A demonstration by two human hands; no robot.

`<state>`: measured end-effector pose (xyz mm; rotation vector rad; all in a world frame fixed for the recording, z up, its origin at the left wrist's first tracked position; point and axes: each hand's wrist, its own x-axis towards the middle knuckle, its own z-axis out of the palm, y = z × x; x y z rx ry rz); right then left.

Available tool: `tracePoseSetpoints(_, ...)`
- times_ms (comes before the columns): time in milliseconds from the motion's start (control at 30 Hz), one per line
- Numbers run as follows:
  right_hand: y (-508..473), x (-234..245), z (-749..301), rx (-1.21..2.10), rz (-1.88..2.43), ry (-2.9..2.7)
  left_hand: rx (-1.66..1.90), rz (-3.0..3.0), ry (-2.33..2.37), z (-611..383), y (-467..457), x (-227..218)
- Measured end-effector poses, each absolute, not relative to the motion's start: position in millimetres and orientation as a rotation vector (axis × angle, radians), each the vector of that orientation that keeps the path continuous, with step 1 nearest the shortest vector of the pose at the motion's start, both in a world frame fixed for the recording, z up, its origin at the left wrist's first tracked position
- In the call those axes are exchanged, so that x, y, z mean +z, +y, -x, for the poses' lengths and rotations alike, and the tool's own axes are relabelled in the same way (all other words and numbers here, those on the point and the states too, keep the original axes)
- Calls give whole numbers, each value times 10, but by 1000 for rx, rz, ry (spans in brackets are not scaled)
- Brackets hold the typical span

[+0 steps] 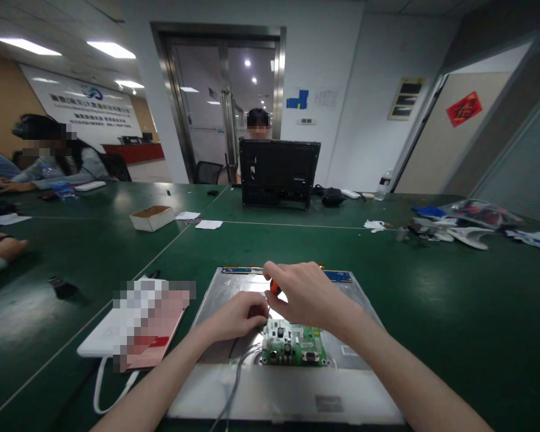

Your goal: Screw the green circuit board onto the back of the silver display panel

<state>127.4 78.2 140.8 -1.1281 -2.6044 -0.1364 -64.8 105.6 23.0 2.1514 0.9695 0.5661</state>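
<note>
In front of me a flat silvery display panel (360, 384) lies on the table, with a green circuit board (302, 345) on its middle. My right hand (312, 295) grips the orange handle of a screwdriver (275, 287) above the board's upper left corner. The shaft points down and is mostly hidden by my fingers. My left hand (239, 315) is closed beside that corner, fingertips pinched near the screwdriver's lower end; what they hold is too small to make out. Grey cables (237, 384) run from the board's left side toward me.
Left of the panel lie a white device (101, 336) with a cable and a pink booklet (173, 312). Farther off stand an open box (152, 218) and a black monitor (279, 174). Clutter (468, 225) covers the far right. Other people sit left and opposite.
</note>
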Motion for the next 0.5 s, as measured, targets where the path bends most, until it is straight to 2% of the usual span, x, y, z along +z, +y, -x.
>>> tracePoseSetpoints(500, 779, 1420, -1282, -123, 1116, -2618, 548, -2153, 964, 640, 1058, 244)
